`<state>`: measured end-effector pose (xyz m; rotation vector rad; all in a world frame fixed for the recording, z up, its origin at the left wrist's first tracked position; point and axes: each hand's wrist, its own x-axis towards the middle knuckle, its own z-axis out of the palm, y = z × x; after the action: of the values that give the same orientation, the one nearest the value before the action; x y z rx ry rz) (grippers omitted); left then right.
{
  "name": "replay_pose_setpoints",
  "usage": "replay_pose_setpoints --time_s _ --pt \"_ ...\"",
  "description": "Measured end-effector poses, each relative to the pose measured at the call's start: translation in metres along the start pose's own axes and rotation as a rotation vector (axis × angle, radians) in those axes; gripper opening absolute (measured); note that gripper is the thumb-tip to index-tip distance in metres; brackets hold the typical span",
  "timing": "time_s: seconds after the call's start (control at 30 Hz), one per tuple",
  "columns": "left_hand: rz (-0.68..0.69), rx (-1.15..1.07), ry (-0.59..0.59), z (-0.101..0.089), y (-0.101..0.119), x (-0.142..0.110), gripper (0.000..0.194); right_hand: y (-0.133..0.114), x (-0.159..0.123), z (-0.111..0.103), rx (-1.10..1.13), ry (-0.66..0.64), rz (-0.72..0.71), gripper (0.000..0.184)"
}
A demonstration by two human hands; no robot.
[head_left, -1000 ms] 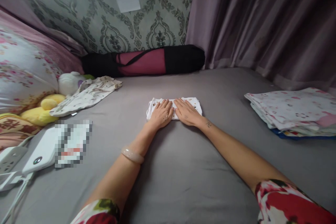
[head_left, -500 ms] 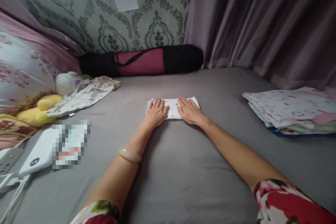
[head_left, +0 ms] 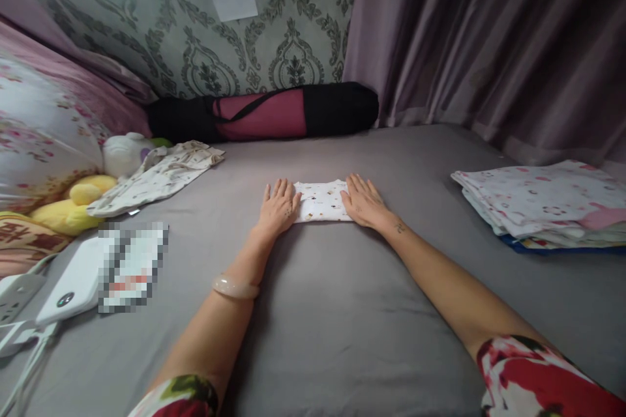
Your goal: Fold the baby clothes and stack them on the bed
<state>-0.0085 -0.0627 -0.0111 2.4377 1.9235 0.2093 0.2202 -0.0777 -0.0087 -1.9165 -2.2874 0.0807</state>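
A white cloth [head_left: 323, 202] with a small scattered print lies folded into a flat rectangle on the grey bed sheet [head_left: 313, 313]. My left hand [head_left: 280, 207] rests flat at its left end, fingers stretched out. At the opposite end my right hand [head_left: 364, 202] lies flat with its fingers extended, the thumb side touching the fabric. Neither hand grips anything. The cloth's two ends are partly hidden by my hands.
A stack of folded printed cloths [head_left: 548, 202] sits at the right. On the left are a patterned garment [head_left: 161, 176], a yellow plush toy [head_left: 73, 208], a white power bank [head_left: 81, 280] and cables. A long black and maroon bag [head_left: 264, 114] lies along the wall.
My hands have slid apart from on top of the cloth towards its left and right ends, showing more of its printed middle. The cloth stays in place.
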Motion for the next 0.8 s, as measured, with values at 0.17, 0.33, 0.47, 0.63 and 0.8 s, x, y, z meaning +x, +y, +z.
replay_pose_setpoints --time_s 0.17,0.33,0.47,0.63,0.8 --pt "-0.033 -0.065 -0.130 0.001 -0.006 0.002 0.066 0.003 -0.001 0.007 -0.013 -0.041 0.043 0.067" --pt "-0.045 -0.054 -0.068 -0.001 -0.008 -0.001 0.062 0.005 -0.002 0.002 -0.001 -0.034 0.033 0.067" --pt "-0.066 -0.078 -0.060 -0.001 -0.015 -0.003 0.063 0.014 -0.001 0.003 -0.002 0.002 0.063 0.068" --pt "-0.060 -0.140 -0.112 0.001 -0.018 -0.002 0.064 0.021 0.002 0.011 0.011 -0.050 0.079 0.071" --pt "-0.070 -0.161 -0.073 0.003 -0.018 -0.002 0.061 0.022 0.004 0.008 0.008 -0.075 0.076 0.072"
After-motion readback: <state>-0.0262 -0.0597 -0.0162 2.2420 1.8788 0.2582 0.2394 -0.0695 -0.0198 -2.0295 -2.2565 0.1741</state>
